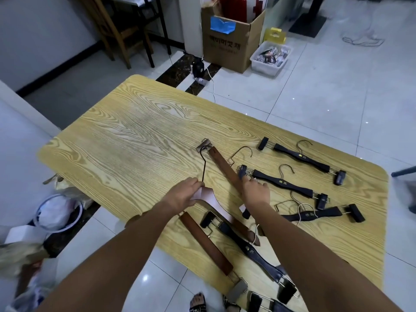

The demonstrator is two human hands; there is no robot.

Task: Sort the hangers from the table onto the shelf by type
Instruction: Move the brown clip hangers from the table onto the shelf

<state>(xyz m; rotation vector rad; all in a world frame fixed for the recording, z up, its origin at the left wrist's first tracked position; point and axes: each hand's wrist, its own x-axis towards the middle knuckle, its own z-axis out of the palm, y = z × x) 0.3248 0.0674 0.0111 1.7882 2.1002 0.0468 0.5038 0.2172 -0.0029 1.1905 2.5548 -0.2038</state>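
Head view: the left hand [184, 194] grips a pale wooden hanger [208, 197] at its neck, just below the hook. The right hand [256, 190] lies over a brown clip hanger [221, 164]; if it holds it, I cannot tell. Several black clip hangers [283, 182] lie on the bench [135, 131] to the right of this hand.

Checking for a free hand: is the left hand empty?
No, the left hand grips the pale wooden hanger, its fingers curled round it.

Left of and beyond long brown hanger [225, 170]: open desk [135, 136] wood, room to pass. Right of it: black clip hangers [301, 157] scattered close. Nearer than it: overlapping hangers [236, 239] crowd desk edge.
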